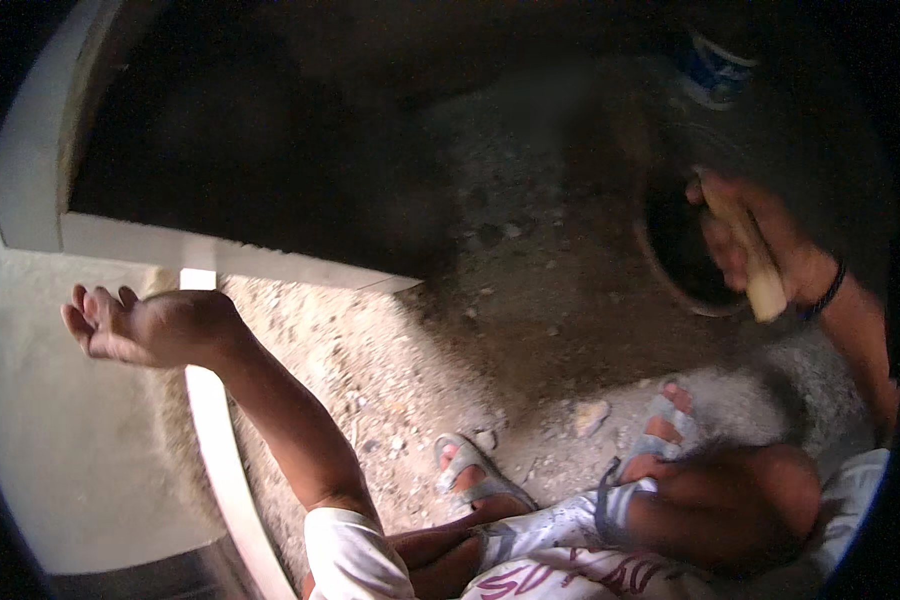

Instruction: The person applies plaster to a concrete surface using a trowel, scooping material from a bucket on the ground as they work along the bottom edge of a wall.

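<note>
My right hand (770, 235) is wrapped round the pale wooden handle (745, 250) of a tool. The tool's working end cannot be made out in the shadow. Just beside and below this hand is a dark round basin (660, 265), its rim faintly lit. My left hand (135, 325) reaches out to the left, palm turned up and fingers loosely bent, with nothing visible in it. It hovers in front of a pale smooth surface (70, 430), near the lower edge of a light-edged panel (240, 255).
A blue and white tub (715, 75) stands in the dark at the far right. Below my left forearm runs a curved white strip (220, 450). Gritty ground with stones (400, 410) lies round my sandalled feet (470, 475). Deep shadow hides much of the far side.
</note>
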A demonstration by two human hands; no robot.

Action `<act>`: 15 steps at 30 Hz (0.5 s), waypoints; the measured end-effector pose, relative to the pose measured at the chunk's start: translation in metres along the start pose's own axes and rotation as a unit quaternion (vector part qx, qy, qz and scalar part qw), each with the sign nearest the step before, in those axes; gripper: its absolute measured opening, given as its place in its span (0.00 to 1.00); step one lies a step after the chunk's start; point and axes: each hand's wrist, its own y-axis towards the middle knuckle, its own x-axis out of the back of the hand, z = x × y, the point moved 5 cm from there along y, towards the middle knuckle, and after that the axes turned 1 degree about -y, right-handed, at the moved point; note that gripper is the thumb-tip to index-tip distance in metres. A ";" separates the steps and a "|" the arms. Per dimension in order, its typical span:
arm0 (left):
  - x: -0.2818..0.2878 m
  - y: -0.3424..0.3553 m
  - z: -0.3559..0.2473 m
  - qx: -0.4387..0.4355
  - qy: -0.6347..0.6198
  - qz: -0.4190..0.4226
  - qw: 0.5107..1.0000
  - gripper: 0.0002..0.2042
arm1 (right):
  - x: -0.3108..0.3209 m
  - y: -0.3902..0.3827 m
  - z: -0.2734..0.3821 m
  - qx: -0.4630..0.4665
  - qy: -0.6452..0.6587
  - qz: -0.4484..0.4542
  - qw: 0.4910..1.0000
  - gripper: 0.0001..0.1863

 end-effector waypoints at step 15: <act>-0.023 0.022 0.090 -0.102 0.020 0.166 0.981 0.36 | -0.248 0.291 -0.035 0.096 0.407 0.190 0.888 0.19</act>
